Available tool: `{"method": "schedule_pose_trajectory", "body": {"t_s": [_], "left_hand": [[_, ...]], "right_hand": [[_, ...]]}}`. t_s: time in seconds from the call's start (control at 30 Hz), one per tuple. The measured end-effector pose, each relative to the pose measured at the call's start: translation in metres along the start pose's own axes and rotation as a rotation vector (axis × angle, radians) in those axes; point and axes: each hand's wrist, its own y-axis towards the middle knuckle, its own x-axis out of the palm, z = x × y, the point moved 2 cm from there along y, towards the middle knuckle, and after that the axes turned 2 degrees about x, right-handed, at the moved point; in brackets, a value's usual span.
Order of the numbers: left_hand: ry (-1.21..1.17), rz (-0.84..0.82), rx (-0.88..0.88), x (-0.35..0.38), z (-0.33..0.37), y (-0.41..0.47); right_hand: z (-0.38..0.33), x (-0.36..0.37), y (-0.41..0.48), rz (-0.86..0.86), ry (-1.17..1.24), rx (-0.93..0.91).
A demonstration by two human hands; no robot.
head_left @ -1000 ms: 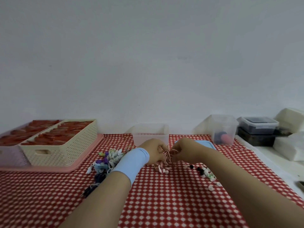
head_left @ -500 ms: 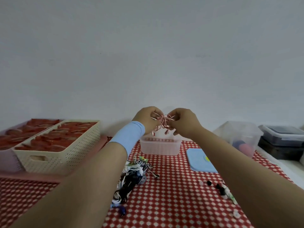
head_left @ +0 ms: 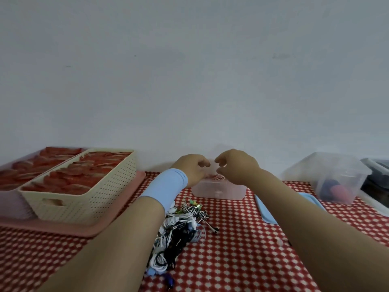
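Directly below the fingers (head_left: pixel 204 164) of the left hand (head_left: pixel 190 168) and the right hand (head_left: pixel 236 166), one coiled red-and-white earphone (head_left: pixel 219 177) lies inside one clear tub (head_left: pixel 219 191). All fingers are loosely curled and released, grasping nothing.

Step in hand, as judged: depositing the wound coil. Hold both hands over the tub opening, confirm that no loop hangs over the rim, then lift straight up so no strand snags a fingertip.

Nearer than the fingers: one tangled earphone pile (head_left: pixel 179 228); single cables cannot be counted. Right of the fingers: one blue lid (head_left: pixel 267 209), one clear bin (head_left: pixel 328 175). Left of the fingers: one cream basket (head_left: pixel 84 199) on one pink tray (head_left: pixel 117 207), one pale basket (head_left: pixel 8 199) beside it. One worktop (head_left: pixel 231 260) carries everything.
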Motion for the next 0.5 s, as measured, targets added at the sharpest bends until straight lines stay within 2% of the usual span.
{"method": "schedule_pose_trajectory", "body": {"t_s": [0.07, 0.17, 0.3, 0.43, 0.5], "left_hand": [[-0.006, 0.022, 0.014, -0.003, 0.000, -0.009], [0.076, 0.027, 0.006, -0.007, -0.003, -0.026], [0.200, -0.108, -0.108, -0.003, -0.015, -0.049], [0.228, -0.257, -0.188, -0.001, -0.023, -0.071], [0.202, -0.285, -0.175, -0.002, -0.025, -0.080]], "right_hand": [[-0.013, -0.007, -0.008, 0.049, 0.074, -0.062], [-0.034, -0.009, -0.023, -0.036, 0.185, -0.138], [-0.051, 0.001, -0.043, -0.190, 0.159, -0.218], [-0.054, 0.027, -0.058, -0.304, 0.108, -0.217], [-0.057, 0.036, -0.063, -0.348, 0.053, -0.225]]}}
